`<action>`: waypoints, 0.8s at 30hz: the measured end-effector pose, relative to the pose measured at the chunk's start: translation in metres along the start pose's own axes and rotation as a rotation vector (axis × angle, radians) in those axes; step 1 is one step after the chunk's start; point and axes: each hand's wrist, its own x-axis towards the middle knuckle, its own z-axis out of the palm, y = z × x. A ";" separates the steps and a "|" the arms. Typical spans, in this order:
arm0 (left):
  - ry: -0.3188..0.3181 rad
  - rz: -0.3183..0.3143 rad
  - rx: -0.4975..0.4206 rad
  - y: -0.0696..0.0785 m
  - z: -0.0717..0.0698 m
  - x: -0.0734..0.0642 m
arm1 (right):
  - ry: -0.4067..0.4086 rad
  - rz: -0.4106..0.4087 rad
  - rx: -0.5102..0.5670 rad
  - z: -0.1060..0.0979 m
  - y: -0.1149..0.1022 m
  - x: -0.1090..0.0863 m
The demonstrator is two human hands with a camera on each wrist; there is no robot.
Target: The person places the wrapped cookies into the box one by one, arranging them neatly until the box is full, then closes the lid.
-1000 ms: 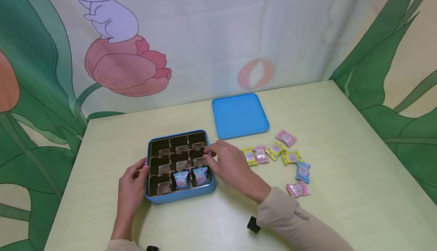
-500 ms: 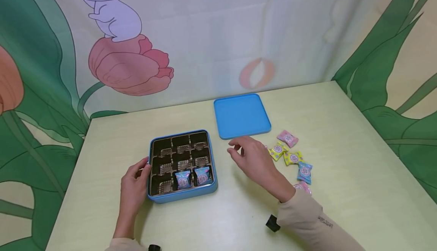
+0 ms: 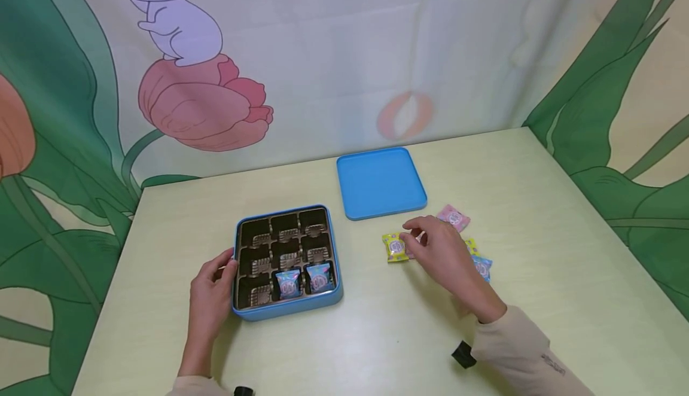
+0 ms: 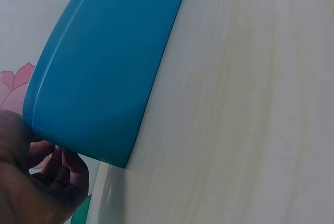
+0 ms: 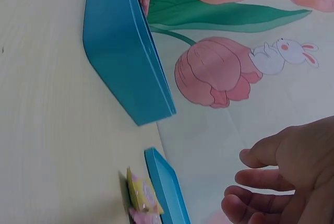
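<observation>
A blue square tin [image 3: 287,310] holds a dark insert with nine-style small compartments. Two blue-wrapped candies, one [image 3: 289,283] in the front middle and one [image 3: 320,277] in the front right compartment, lie inside. My left hand [image 3: 210,294] touches the tin's left side with loosely bent fingers. Over the loose candies hovers my right hand [image 3: 444,255], with thumb and fingers apart and nothing seen between them in the right wrist view. Nearest its fingertips are a yellow-wrapped candy [image 3: 395,247] and a mostly covered pink one. Another pink candy [image 3: 454,218] and a blue candy [image 3: 481,267] show behind the hand.
The tin's blue lid [image 3: 381,183] lies behind the candies, near the back of the pale table [image 3: 377,342]. A curtain printed with flowers and a white animal hangs along the table's back edge. Part of another yellow candy [image 3: 471,246] peeks out beside the right hand.
My right hand has moved right, from the tin's right edge to above the loose candies. The left hand has stayed at the tin's left side.
</observation>
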 end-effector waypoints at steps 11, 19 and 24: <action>-0.009 -0.019 -0.003 0.001 0.000 -0.001 | -0.017 0.128 -0.020 -0.025 0.030 -0.010; -0.001 -0.017 -0.005 0.000 0.000 -0.001 | 0.003 0.225 -0.040 -0.045 0.045 -0.015; -0.019 -0.029 -0.008 0.001 0.000 -0.001 | -0.016 0.292 -0.091 -0.055 0.058 -0.019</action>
